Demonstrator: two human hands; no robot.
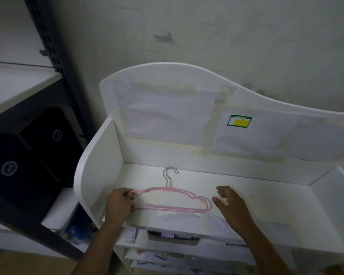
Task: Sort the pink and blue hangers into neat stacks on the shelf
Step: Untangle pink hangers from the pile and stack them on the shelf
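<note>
Two pink hangers (172, 199) were laid one upon the other on the top of the white shelf (266, 197), toward its left side, their silver hooks (170, 174) turned to the back panel. They were thin, with wavy shoulders and a straight lower bar. Their left end was pinched by the curled fingers of the left hand (118, 203). The right hand (231, 205) was held open just beside the right end, fingers spread, nothing gripped.
</note>
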